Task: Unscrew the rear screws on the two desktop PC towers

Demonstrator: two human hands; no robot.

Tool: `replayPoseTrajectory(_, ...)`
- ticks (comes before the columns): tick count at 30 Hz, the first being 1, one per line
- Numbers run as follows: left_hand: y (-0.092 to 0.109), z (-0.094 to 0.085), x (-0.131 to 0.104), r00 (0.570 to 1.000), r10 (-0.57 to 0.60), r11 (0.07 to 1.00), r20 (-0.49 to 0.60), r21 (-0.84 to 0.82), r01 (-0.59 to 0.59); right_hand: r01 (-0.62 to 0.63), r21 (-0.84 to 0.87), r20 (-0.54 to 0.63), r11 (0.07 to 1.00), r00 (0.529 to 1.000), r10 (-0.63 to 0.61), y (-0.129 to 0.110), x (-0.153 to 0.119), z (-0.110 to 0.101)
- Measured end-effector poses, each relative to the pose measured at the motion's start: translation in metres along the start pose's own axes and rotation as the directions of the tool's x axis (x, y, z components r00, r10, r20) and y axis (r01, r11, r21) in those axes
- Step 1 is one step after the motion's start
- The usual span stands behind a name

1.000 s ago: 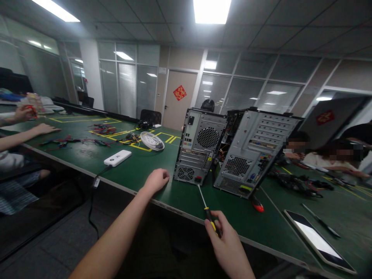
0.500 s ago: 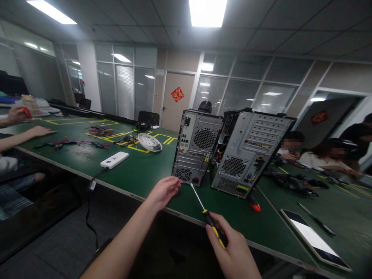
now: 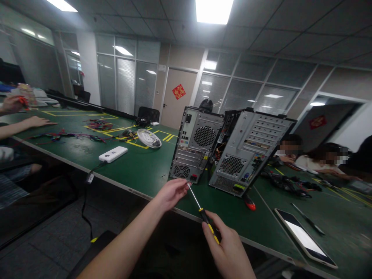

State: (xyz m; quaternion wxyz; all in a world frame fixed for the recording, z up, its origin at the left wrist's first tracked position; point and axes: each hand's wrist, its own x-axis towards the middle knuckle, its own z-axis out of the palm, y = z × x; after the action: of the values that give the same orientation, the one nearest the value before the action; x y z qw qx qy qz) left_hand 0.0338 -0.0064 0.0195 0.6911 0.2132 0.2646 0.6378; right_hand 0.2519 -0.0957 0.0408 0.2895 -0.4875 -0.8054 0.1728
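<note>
My right hand (image 3: 228, 242) is wrapped round the black and yellow handle of a screwdriver (image 3: 195, 198), its metal shaft slanting up and to the left. The tip ends at the fingers of my left hand (image 3: 171, 194), which are pinched together; anything between them is too small to make out. Just beyond both hands, a computer case (image 3: 190, 155) stands with its rear panel, vents and ports towards me. A second computer case (image 3: 247, 143), larger and tilted in view, stands to its right. A red-ended tool (image 3: 250, 204) pokes out beneath that one.
On the green table (image 3: 151, 174), a white power bank (image 3: 113, 154) with a cable and a white round dish (image 3: 149, 138) lie left. A phone (image 3: 305, 238), a thin dark tool (image 3: 308, 219) and black cables (image 3: 286, 184) lie right. Other people sit at both sides.
My left fingers have moved slightly right, closer to the screwdriver tip. The screwdriver and my right hand have shifted a little left in view. The whole view has turned slightly.
</note>
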Motion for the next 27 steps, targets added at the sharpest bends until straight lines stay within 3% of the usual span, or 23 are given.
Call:
replayPoseTrajectory(20,-0.0002,-0.0043,-0.0016,0.997,-0.002,0.997,0.080,0.072,-0.004,-0.066,0.132,0.020,0.989,0.998,0.064,-0.0054,-0.0027,-0.0007)
replayPoseTrajectory(27,-0.0011,0.0001,-0.0021,1.000,0.009,0.994,0.020,0.107,-0.012,-0.052,0.126,-0.053,0.991,0.997,0.059,-0.0083,-0.0017,0.0075)
